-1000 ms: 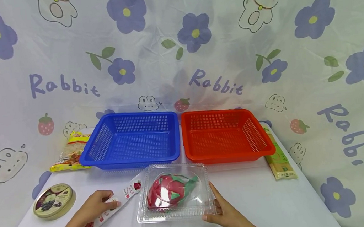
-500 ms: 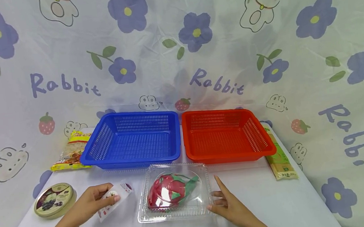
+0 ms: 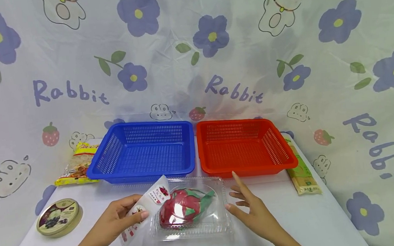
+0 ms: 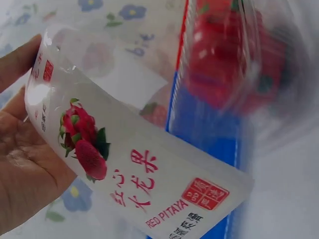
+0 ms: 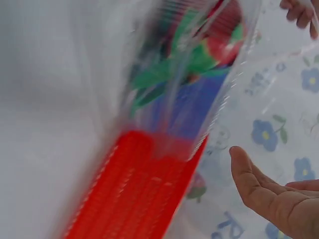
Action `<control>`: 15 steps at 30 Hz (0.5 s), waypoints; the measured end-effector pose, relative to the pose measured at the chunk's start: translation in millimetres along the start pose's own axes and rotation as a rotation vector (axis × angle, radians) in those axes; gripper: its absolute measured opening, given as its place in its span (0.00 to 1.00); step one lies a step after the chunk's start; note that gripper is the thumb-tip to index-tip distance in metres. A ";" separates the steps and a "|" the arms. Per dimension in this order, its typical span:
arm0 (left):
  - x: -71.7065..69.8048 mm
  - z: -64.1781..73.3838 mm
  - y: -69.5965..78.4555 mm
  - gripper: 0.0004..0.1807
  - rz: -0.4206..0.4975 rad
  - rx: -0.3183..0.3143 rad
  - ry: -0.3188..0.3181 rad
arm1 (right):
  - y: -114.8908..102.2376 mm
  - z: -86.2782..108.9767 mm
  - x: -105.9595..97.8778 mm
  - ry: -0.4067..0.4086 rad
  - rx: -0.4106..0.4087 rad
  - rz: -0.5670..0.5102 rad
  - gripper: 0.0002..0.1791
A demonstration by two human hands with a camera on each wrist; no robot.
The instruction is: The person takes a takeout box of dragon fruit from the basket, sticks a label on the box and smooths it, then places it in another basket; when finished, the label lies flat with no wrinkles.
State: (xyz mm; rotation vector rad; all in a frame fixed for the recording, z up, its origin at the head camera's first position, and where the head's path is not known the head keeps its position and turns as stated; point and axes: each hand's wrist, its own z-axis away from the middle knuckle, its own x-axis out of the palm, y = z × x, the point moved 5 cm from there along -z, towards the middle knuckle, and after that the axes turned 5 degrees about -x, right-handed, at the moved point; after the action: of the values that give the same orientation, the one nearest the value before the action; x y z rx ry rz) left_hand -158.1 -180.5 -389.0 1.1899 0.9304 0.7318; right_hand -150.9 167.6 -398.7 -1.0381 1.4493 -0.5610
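My left hand (image 3: 116, 222) pinches a white paper label strip (image 3: 159, 194) between thumb and fingers. The left wrist view shows a dragon fruit picture and "RED PITAYA" printed on the bent label (image 4: 144, 181). The strip's upper end overlaps the left side of a clear plastic clamshell box (image 3: 216, 226) in the head view. Inside the closed box lies a red dragon fruit (image 3: 179, 207) with green leaf tips. My right hand (image 3: 257, 211) is beside the box's right edge, fingers spread and holding nothing.
Behind the box stand a blue basket (image 3: 98, 170) and a red basket (image 3: 246, 172). A yellow snack bag (image 3: 78, 165) leans left of the blue one. A round gold tin (image 3: 58, 218) sits at front left, a green-yellow packet (image 3: 303, 168) at right. A patterned cloth hangs behind.
My left hand lifts the label off the table, bending it, and brings it right, over the box's left side. My right hand lets go of the box and draws slightly right, fingers spreading.
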 end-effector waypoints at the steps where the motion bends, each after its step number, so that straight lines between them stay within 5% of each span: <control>1: 4.3 -1.0 3.6 0.22 0.006 0.020 -0.004 | -6.5 -0.7 2.3 -0.014 -0.024 -0.012 0.47; 10: 48.1 -11.3 31.6 0.18 0.047 0.165 -0.014 | -58.1 -2.6 38.7 -0.219 -0.272 -0.150 0.38; 15: 66.6 -14.0 39.2 0.18 0.087 0.239 -0.041 | -70.0 -4.8 52.8 -0.243 -0.377 -0.217 0.35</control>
State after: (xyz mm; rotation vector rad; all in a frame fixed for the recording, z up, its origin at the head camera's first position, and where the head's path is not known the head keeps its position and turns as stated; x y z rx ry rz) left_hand -140.6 -107.4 -366.2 1.4581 0.9553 0.6754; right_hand -131.0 88.0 -367.3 -1.5195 1.2596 -0.3033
